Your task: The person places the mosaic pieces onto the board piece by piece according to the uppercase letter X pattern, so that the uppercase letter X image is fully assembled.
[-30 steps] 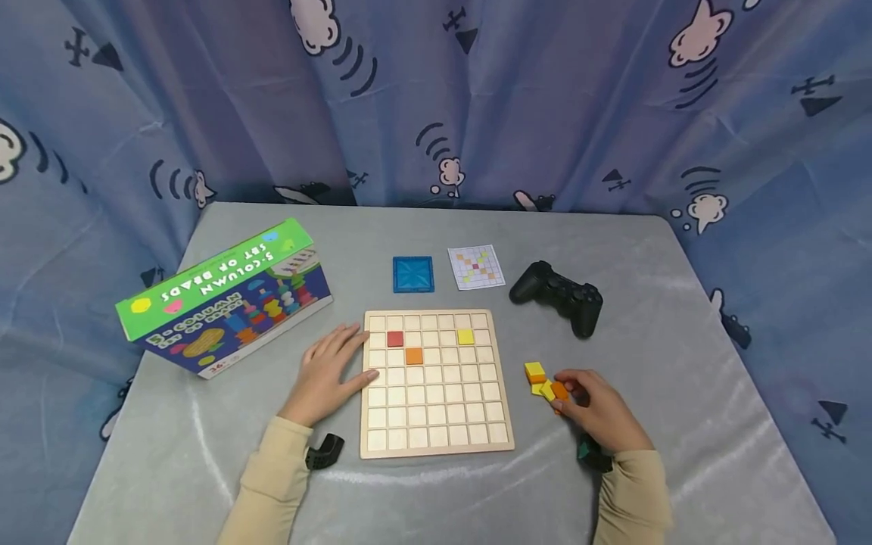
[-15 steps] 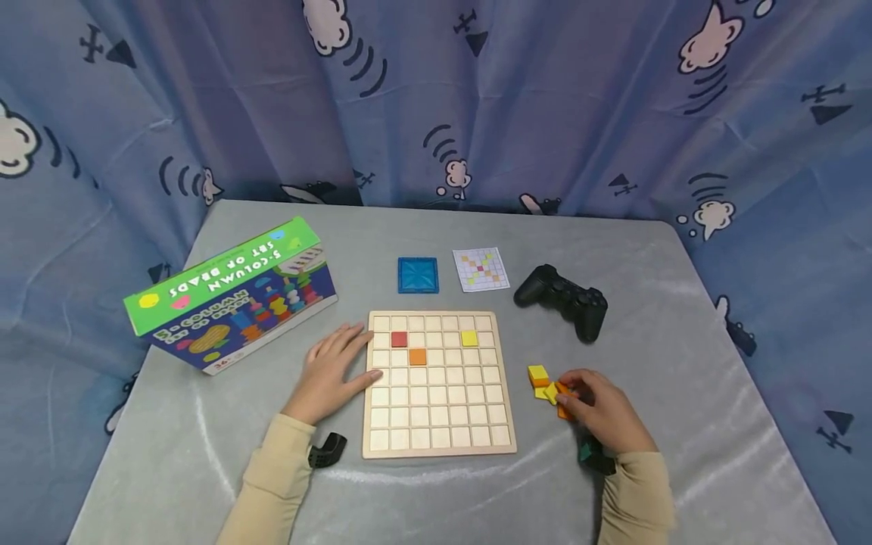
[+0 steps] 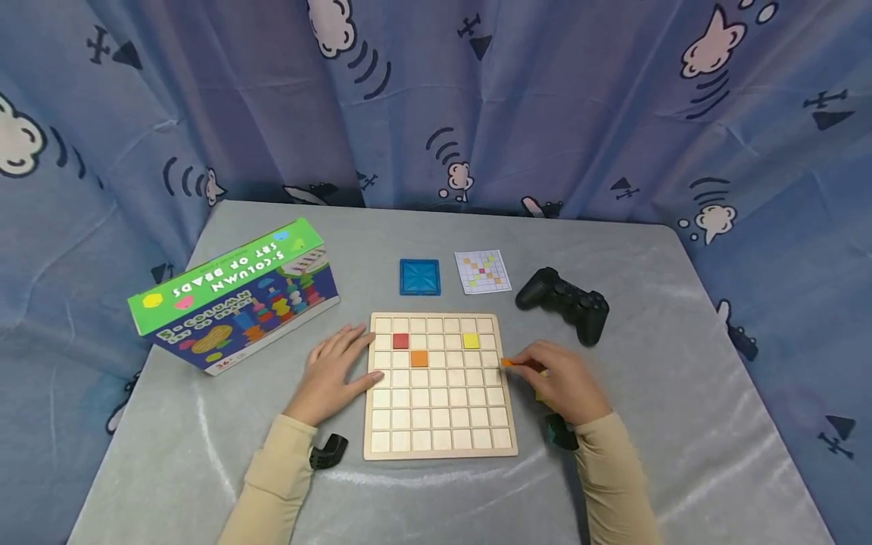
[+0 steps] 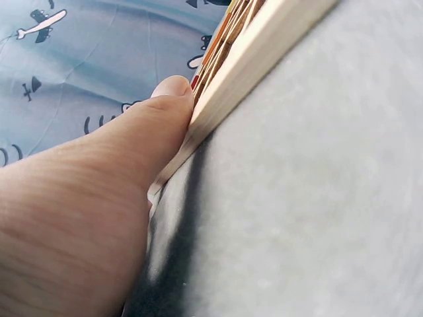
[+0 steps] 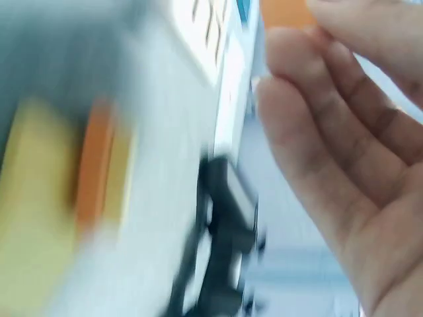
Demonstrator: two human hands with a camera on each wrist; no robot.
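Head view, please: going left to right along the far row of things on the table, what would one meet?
Bead set box → blue square tile → pattern card → black game controller.

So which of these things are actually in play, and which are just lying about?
In play: wooden grid board, orange tile pinched by right hand, left hand at the board's edge, pattern card.
Lying about: bead-set box, blue tile, game controller.
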